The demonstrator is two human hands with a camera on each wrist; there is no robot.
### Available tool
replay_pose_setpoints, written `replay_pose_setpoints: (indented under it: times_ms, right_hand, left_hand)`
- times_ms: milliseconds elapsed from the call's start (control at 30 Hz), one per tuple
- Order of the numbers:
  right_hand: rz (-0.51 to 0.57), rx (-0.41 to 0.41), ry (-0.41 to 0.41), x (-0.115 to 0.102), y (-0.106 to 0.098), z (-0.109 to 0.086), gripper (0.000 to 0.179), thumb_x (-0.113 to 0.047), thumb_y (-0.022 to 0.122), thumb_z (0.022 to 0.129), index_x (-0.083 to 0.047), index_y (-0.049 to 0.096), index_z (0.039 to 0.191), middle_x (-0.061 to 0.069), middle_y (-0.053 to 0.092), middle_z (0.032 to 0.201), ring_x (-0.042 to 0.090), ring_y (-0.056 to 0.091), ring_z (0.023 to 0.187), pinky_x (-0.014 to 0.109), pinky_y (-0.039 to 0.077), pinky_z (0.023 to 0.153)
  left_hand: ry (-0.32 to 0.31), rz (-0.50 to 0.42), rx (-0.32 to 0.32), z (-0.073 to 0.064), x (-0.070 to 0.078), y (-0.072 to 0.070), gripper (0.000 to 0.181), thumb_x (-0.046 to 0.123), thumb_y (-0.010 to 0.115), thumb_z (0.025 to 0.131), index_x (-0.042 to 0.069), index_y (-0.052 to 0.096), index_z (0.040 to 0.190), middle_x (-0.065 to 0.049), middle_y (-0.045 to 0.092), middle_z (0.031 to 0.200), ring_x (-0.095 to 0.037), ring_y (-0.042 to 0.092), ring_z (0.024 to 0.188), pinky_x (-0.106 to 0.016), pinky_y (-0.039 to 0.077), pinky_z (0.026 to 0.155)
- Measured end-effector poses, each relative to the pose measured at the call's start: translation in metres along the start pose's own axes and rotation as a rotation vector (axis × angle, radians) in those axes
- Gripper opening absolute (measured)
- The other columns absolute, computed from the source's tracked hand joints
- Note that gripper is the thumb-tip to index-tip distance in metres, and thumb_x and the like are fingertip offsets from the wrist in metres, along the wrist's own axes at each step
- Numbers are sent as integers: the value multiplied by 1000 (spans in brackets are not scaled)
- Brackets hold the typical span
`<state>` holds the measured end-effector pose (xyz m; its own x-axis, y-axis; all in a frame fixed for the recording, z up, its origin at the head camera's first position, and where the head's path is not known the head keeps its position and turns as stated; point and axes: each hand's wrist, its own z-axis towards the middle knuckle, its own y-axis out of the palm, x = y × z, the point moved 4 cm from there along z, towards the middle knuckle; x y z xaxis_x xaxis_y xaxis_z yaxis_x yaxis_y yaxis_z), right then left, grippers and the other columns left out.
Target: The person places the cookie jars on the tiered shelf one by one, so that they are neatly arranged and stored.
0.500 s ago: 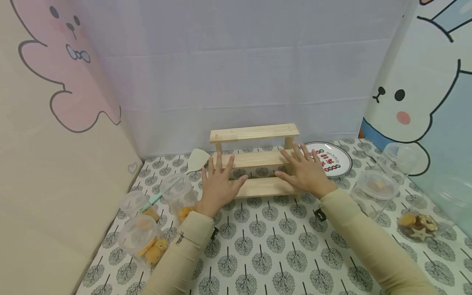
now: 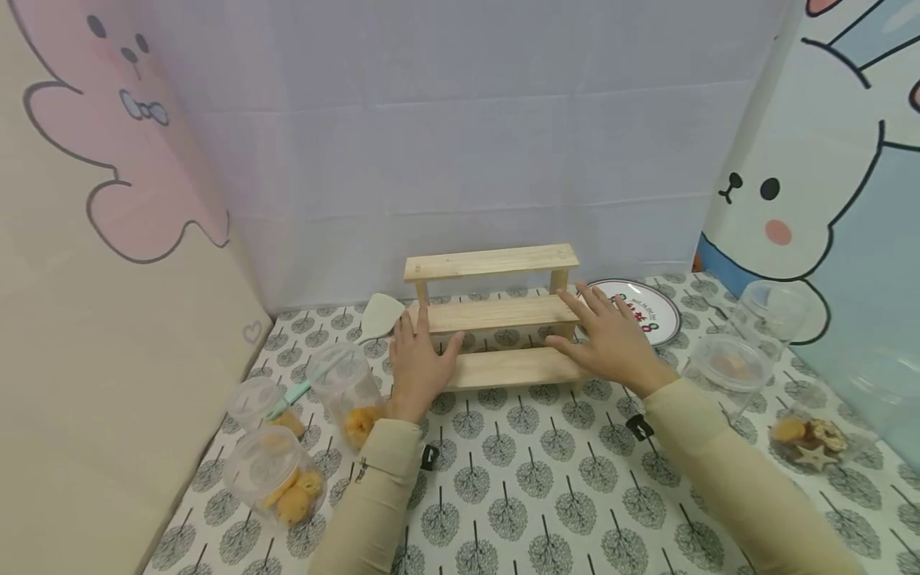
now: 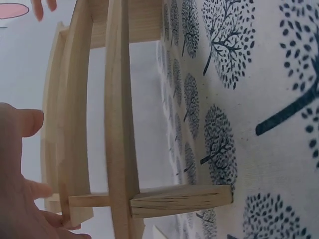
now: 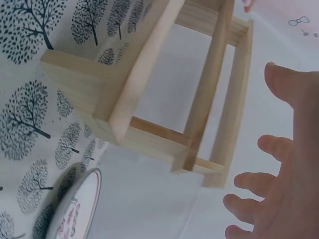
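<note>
A three-tier pale wooden step shelf [image 2: 503,313] stands at the back middle of the table. At its left end is my left hand [image 2: 417,367], palm down with fingers extended. The left wrist view has those fingers [image 3: 37,189] right at the end of the middle plank [image 3: 75,114]. Over the other end of the shelf reaches my right hand [image 2: 611,339], thumb and fingers spread. In the right wrist view the right fingers [image 4: 254,184] show a gap from the wood, and nothing is held.
On the left stand clear plastic jars [image 2: 269,475] with biscuit-like pieces and a mint-handled spatula [image 2: 381,315]. A printed plate [image 2: 657,307] lies behind my right hand. Clear containers [image 2: 729,367] stand at the right, one holding star and ring shapes [image 2: 815,447].
My hands have moved slightly apart, the left one leftward with its fingers closer together, the right one rightward. The shelf stays in place; the head view has shifted a little.
</note>
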<state>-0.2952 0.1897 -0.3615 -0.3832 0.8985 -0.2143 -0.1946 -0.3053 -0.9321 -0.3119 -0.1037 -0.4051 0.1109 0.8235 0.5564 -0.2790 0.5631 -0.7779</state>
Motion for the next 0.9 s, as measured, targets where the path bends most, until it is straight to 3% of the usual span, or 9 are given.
replay_pose_setpoints:
  times_ms: [300,500,700,900]
  right_hand:
    - [3,141,-73,-6,-41,-23,79,-53,63,94,-17,33,157,25,36,155,47,34,141,66,16,116]
    - [-43,259,-80,2,-70,-47,82,-44,76,85,-14,40,153,29,44,146,52,44,129,69,31,106]
    - [-39,296,-32,17,-90,-74,88,-43,81,79,-17,41,153,28,46,145,52,44,128,69,35,101]
    - [-37,319,-11,28,-93,-96,88,-46,80,79,-12,43,151,29,47,144,53,44,126,69,34,101]
  left_hand:
    - [-75,-87,47,5,-8,1,96,57,54,96,1,10,159,-26,17,162,-39,14,151,-58,11,121]
    - [-99,-122,40,6,-9,3,97,56,55,97,0,6,159,-26,17,162,-40,16,150,-56,11,122]
    - [-128,-126,31,6,-12,6,97,56,55,97,-2,6,158,-30,20,160,-42,19,148,-56,13,122]
    - [-148,-148,32,6,-14,5,95,56,54,97,-2,10,158,-31,22,158,-45,22,147,-58,16,121]
